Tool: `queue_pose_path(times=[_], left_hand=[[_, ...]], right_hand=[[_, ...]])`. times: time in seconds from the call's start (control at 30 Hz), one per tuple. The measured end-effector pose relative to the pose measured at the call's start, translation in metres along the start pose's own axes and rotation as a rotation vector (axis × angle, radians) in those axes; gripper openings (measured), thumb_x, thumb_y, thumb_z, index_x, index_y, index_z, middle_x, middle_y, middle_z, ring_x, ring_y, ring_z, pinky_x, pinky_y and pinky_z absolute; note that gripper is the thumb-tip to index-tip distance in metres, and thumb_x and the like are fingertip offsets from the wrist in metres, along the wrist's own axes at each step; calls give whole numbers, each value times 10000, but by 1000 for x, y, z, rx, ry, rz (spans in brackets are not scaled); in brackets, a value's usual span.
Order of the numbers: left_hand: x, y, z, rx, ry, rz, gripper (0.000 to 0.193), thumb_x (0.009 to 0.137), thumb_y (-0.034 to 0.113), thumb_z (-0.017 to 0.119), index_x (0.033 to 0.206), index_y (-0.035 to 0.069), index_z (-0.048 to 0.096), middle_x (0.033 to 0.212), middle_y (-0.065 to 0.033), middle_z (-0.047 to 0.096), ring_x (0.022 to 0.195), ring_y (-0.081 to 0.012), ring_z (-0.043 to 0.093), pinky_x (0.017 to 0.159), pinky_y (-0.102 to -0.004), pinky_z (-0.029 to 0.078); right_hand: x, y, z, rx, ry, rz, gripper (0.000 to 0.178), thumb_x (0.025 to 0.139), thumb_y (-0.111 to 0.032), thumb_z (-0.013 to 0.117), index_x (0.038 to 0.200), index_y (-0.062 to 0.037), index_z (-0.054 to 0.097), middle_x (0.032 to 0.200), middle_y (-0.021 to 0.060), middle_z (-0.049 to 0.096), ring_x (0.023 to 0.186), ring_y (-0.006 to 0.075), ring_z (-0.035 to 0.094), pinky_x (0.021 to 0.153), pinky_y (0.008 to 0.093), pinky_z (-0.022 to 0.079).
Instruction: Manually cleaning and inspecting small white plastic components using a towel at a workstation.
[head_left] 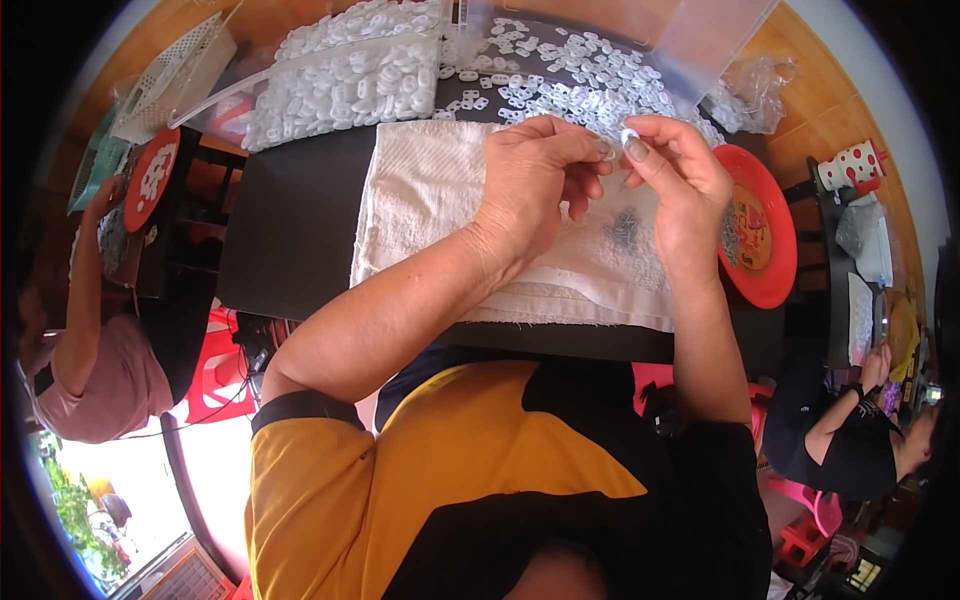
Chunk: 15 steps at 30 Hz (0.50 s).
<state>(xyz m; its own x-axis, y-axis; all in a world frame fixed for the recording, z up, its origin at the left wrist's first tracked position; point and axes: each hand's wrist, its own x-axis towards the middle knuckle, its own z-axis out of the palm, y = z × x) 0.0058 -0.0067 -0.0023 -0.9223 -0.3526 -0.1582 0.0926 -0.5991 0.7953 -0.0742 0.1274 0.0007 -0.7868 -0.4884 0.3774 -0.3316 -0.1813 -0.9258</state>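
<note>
Over a folded cream towel (425, 190), my two hands meet fingertip to fingertip. My right hand (690, 190) pinches a small white plastic piece (629, 135) between thumb and forefinger. Close beside it, my left hand (535, 180) is closed, thumb against forefinger; what lies between those fingertips is too small to make out. A little heap of thin grey metal bits (627, 232) rests on the towel below the hands. Just beyond them spreads a loose pile of white plastic pieces (590, 95), rounded and with holes.
A clear bin (345, 90) heaped with white pieces stands far left, and a tilted clear box (705, 45) far right. Beside my right wrist sits a red plate (775, 240) holding more grey bits. Other people work at left (110, 370) and right (850, 430).
</note>
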Motion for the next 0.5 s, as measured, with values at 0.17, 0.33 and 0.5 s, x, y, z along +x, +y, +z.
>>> queue_pose_path(times=[0.17, 0.33, 0.5], left_hand=[[1, 0, 0, -31, -16, -42, 94, 837, 48, 606, 872, -38, 601, 759, -127, 633, 559, -155, 576, 423, -260, 415], [1, 0, -1, -43, -15, -57, 95, 849, 50, 594, 891, -35, 594, 774, -123, 629, 577, -156, 574, 427, -265, 412], [0, 0, -2, -54, -42, -74, 96, 858, 52, 588, 896, -36, 596, 776, -122, 629, 589, -156, 579, 431, -265, 417]], right_hand=[[2, -3, -5, -81, 2, -6, 172, 873, -24, 614, 1040, 6, 640, 947, 40, 637, 774, 100, 579, 649, 222, 437], [1, -5, -3, -141, -52, 64, 156, 887, -51, 605, 1033, -7, 636, 945, 25, 635, 786, 88, 581, 652, 220, 441], [-1, -2, -1, -206, -71, 36, 115, 909, -114, 604, 995, -42, 633, 906, -9, 630, 783, 67, 568, 639, 223, 467]])
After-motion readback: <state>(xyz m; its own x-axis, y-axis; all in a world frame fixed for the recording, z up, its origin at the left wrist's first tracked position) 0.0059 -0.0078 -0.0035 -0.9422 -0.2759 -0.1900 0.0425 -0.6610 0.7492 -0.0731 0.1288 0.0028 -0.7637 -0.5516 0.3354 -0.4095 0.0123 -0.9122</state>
